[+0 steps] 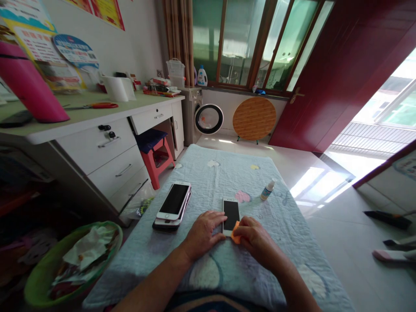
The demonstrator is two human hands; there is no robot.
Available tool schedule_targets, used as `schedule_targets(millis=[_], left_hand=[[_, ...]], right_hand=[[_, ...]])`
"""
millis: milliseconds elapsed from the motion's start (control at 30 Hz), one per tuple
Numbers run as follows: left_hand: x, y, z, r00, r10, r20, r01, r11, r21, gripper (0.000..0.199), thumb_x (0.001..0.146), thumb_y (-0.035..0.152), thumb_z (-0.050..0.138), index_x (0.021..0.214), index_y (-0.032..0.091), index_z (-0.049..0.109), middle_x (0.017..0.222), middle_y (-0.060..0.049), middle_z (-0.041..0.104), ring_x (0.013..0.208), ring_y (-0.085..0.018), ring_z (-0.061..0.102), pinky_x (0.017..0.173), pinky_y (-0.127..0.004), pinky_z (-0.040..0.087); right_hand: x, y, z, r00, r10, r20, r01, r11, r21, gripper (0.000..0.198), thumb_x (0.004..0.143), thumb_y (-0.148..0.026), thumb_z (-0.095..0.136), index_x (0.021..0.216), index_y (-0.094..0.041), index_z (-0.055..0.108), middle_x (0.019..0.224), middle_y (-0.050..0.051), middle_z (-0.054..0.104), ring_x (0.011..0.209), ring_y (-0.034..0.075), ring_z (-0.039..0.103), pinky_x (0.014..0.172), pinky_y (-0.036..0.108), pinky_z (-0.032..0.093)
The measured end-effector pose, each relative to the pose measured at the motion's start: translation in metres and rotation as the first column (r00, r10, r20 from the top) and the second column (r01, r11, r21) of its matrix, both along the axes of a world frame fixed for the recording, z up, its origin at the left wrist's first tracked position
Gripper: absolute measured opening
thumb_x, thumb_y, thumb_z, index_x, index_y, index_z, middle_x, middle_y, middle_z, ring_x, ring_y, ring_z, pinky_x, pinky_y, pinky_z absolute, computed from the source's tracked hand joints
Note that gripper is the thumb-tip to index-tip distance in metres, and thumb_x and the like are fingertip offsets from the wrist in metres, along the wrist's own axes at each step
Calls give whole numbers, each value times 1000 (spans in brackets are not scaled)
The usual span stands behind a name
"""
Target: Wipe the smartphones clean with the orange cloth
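A white smartphone (231, 212) with a dark screen lies face up on the light blue quilted cover. My left hand (203, 229) rests against the phone's left edge, fingers stretched out and thumb apart near its lower corner. At the phone's lower right, my right hand (256, 238) pinches a small orange cloth (236, 233), which touches the phone. To the left sits a stack of phones, with a white smartphone (174, 200) on top. A small spray bottle (267, 190) with a white cap stands upright to the right.
The quilted cover (240, 167) spreads over a low surface before me. A green basket (35, 277) with crumpled paper is at lower left. Beside the white desk (110, 164) are a red stool (156, 160) and a washing machine with its round door (209, 119) open.
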State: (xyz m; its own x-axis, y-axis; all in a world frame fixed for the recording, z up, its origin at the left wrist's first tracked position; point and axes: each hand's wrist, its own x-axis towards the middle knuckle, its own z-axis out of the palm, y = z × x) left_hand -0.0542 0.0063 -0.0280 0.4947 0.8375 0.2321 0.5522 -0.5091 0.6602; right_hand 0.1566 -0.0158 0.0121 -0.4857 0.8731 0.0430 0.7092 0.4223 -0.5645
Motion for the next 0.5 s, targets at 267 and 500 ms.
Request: schedule_targets(millis=[267, 500], left_hand=[[0, -1, 1, 1000, 7, -31, -7, 1000, 3, 40, 78, 28, 76, 117, 24, 67, 131, -8, 61, 123, -27, 53, 107, -48, 37], [0, -1, 4, 999, 4, -37, -5, 1000, -13, 42, 77, 31, 78, 116, 22, 68, 130, -9, 62, 122, -28, 53, 107, -46, 37]], right_hand=[[9, 14, -5, 996, -89, 32, 89, 996, -6, 30, 76, -3, 49, 82, -22, 72, 89, 4, 60, 86, 17, 55, 80, 29, 40], [6, 64, -13, 980, -166, 107, 155, 983, 101, 28, 79, -4, 51, 87, -19, 73, 87, 5, 60, 88, 17, 56, 79, 27, 40]])
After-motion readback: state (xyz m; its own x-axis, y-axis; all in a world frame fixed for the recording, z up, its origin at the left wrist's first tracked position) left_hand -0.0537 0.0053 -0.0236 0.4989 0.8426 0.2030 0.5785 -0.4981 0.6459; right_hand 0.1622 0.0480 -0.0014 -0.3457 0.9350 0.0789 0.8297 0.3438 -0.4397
